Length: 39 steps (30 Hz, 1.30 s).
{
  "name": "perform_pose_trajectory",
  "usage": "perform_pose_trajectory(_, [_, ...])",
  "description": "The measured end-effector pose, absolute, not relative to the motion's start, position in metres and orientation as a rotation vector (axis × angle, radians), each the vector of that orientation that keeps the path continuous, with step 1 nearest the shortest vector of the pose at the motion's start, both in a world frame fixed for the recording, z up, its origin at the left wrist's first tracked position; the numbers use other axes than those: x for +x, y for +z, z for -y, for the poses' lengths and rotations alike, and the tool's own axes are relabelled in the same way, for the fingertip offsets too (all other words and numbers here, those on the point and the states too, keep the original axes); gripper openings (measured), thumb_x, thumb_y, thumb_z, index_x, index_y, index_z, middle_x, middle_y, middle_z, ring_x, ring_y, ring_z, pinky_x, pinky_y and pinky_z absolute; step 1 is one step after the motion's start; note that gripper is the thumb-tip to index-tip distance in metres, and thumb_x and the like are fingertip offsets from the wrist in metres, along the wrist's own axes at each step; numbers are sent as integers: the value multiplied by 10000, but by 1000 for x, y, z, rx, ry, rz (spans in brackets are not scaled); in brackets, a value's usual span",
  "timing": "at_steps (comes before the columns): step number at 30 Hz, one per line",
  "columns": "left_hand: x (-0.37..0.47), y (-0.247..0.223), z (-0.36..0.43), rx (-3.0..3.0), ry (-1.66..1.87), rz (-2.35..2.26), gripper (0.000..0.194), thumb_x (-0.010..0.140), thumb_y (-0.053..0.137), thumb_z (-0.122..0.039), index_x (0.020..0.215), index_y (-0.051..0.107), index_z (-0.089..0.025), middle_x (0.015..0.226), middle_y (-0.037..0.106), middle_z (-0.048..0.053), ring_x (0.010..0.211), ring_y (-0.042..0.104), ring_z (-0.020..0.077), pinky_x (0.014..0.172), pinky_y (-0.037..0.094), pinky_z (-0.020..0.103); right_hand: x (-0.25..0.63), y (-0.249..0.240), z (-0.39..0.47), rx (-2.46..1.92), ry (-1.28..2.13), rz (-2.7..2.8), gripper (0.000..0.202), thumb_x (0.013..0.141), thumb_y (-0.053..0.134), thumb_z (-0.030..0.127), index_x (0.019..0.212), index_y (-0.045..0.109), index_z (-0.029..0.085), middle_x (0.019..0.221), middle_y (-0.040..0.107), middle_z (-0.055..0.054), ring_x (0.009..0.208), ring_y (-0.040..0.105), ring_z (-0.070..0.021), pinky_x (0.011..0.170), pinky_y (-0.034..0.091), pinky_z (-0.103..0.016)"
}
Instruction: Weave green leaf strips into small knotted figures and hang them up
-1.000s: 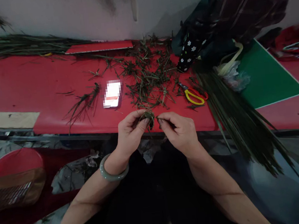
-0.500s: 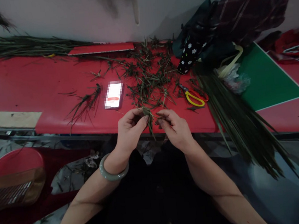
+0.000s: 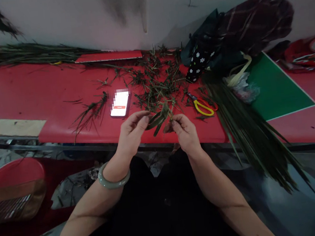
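Between my hands, over the front edge of the red table (image 3: 62, 124), is a piece of folded green leaf strips (image 3: 160, 118). My left hand (image 3: 133, 130), with a pale green bangle on its wrist, pinches strip ends at the left side of the piece. The fingers of my right hand (image 3: 183, 128) are closed on its right side, near a thin light-brown stem. A heap of small knotted leaf pieces (image 3: 156, 80) lies just beyond. To the left a lit phone (image 3: 120, 104) rests on the table, and scissors (image 3: 203, 107) with yellow and red handles lie to the right.
A bundle of long green leaves (image 3: 249, 134) hangs over the table's front edge at right, beside a green board (image 3: 281, 90). Dark bags and a folded umbrella (image 3: 199, 61) stand behind. More stalks (image 3: 40, 53) lie along the wall. A red stool (image 3: 17, 172) is at lower left.
My hands have moved slightly apart, and the leaf piece now stretches between them with its strips spread and more visible. The view has shifted a little.
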<state>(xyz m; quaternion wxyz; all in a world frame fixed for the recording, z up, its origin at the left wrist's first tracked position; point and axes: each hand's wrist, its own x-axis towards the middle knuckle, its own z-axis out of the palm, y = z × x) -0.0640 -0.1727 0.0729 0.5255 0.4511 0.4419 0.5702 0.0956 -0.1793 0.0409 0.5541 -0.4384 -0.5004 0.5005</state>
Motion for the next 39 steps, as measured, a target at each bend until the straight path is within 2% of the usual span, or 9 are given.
perform_pose_trajectory(4, [-67, 55, 167, 856, 1548, -1138, 260, 773, 535, -423, 885, 613, -202, 863, 655, 35, 784, 617, 114, 599, 469, 196, 96, 45, 164, -833, 1242, 1025, 160, 750, 563, 368, 787, 493, 228, 651, 615, 28, 716, 625, -137, 745, 504, -330])
perform_pose_trajectory(7, [-58, 41, 168, 761, 1496, -1151, 240, 759, 560, -389, 909, 610, -208, 852, 648, 25, 716, 605, 92, 558, 441, 183, 93, 50, 156, -697, 1343, 915, 175, 692, 631, 368, 741, 525, 237, 727, 629, 25, 807, 626, -157, 808, 492, -367])
perform_pose_trajectory(11, [-42, 39, 173, 991, 1304, -1078, 180, 702, 631, -297, 826, 668, -174, 806, 669, 40, 746, 598, 116, 692, 479, 245, 84, 54, 148, -619, 1481, 802, 190, 646, 676, 344, 741, 546, 242, 844, 639, 18, 873, 610, -160, 804, 493, -362])
perform_pose_trajectory(15, [-39, 46, 169, 1168, 1253, -960, 198, 686, 642, -278, 847, 691, -172, 891, 682, 55, 872, 604, 170, 856, 466, 342, 80, 55, 143, -680, 1542, 862, 210, 667, 644, 375, 750, 512, 233, 864, 640, -1, 782, 613, -142, 688, 498, -292])
perform_pose_trajectory(19, [-43, 46, 162, 1253, 1246, -962, 190, 676, 647, -271, 832, 692, -174, 892, 683, 47, 870, 608, 176, 833, 483, 348, 78, 55, 140, -782, 1471, 1027, 250, 709, 566, 448, 776, 477, 224, 867, 634, -34, 726, 611, -153, 554, 476, -268])
perform_pose_trajectory(24, [-52, 39, 160, 1290, 1217, -1057, 187, 678, 636, -267, 824, 687, -162, 747, 677, 37, 702, 605, 141, 704, 496, 289, 76, 55, 139, -989, 1207, 1234, 255, 674, 601, 441, 739, 522, 207, 764, 624, -17, 723, 597, -141, 640, 491, -281])
perform_pose_trajectory(28, [-57, 38, 160, 1289, 1252, -1130, 176, 690, 616, -279, 793, 681, -152, 713, 669, 37, 675, 595, 130, 668, 485, 262, 75, 55, 141, -1148, 1036, 1360, 200, 682, 603, 386, 738, 578, 196, 731, 623, -9, 735, 592, -140, 684, 491, -280])
perform_pose_trajectory(34, [-58, 34, 162, 1240, 1268, -1109, 185, 708, 594, -291, 784, 672, -141, 670, 649, 27, 638, 575, 113, 649, 475, 248, 67, 56, 146, -1198, 944, 1468, 192, 688, 595, 353, 756, 598, 174, 733, 629, -20, 714, 584, -145, 677, 490, -301])
perform_pose_trajectory(39, [-71, 25, 156, 1281, 1268, -1134, 253, 723, 577, -330, 864, 663, -139, 772, 671, 55, 721, 595, 133, 720, 476, 276, 64, 49, 146, -1241, 959, 1388, 214, 702, 588, 374, 766, 596, 171, 727, 633, -26, 674, 583, -135, 654, 490, -296])
